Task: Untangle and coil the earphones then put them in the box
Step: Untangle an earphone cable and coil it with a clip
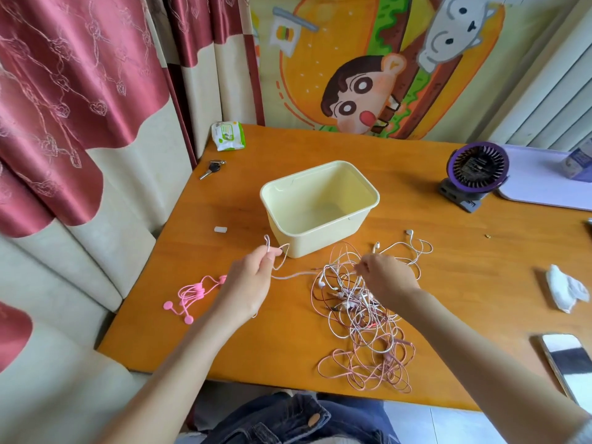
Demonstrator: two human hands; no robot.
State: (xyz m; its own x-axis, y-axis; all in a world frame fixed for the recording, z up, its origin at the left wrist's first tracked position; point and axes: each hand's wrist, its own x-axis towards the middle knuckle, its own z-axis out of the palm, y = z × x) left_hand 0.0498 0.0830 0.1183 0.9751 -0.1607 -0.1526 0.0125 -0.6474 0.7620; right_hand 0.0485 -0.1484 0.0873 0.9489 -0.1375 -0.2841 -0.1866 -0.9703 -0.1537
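Observation:
A tangled heap of white, pink and dark red earphone cables (pixel 362 318) lies on the wooden table (pixel 288 341), in front of an empty pale yellow box (pixel 320 232). My left hand (pixel 253 283) pinches a small loop of a white cable just left of the box's near corner; that cable runs right into the heap. My right hand (pixel 384 277) hovers over the top of the heap and pinches strands there. A separate pink earphone set (pixel 192 293) lies bundled on the table to the left of my left hand.
Keys (pixel 212 168) and a wet-wipe pack (pixel 228 135) lie at the far left corner. A purple fan (pixel 474 174) and a lilac tray (pixel 544 184) stand far right. A crumpled tissue (pixel 567 291) and a phone (pixel 568 363) lie near the right edge. A small white piece (pixel 220 229) sits left of the box.

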